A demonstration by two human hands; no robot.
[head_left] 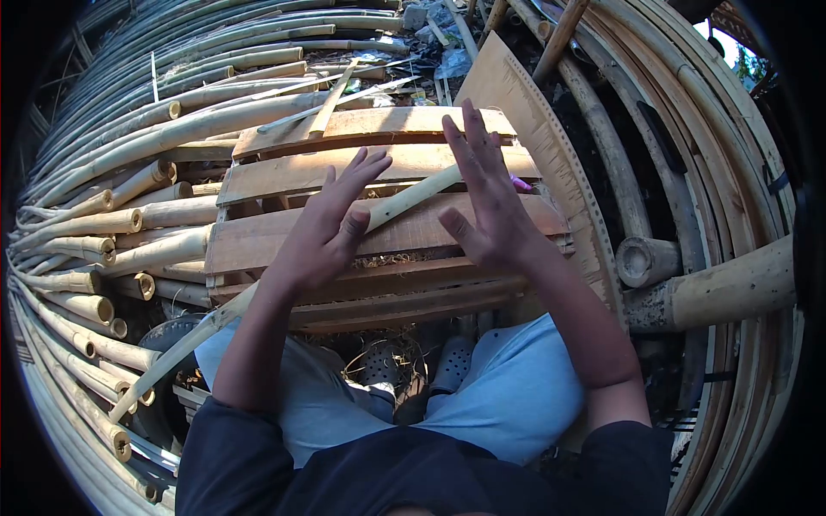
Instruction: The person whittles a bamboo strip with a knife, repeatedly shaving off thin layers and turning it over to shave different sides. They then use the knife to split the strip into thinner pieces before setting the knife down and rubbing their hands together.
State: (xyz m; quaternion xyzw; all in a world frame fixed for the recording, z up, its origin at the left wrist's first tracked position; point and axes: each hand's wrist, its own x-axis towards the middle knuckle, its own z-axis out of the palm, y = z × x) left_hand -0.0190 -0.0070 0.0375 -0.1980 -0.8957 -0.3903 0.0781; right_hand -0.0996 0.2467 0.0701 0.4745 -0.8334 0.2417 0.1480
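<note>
Both of my hands are raised over a slatted wooden bench (292, 236). My left hand (331, 224) has its fingers stretched out, with the thumb apart and nothing in the grasp. My right hand (490, 193) is spread, its fingers pointing up and away, also holding nothing. A long, pale bamboo strip (409, 196) runs diagonally across the slats, passes beneath my left hand and forearm, and reaches down to the lower left. Its upper end comes close to my right hand, which hides whether they touch. A small purple object (520, 183) lies just right of my right hand.
Many bamboo poles (181, 138) are stacked at the left. Thin split strips (331, 103) lie at the bench's far edge. A brown board (551, 129) leans along the right side, beside thick bamboo (731, 288) and bent long strips. Two shoes (452, 363) show below the bench.
</note>
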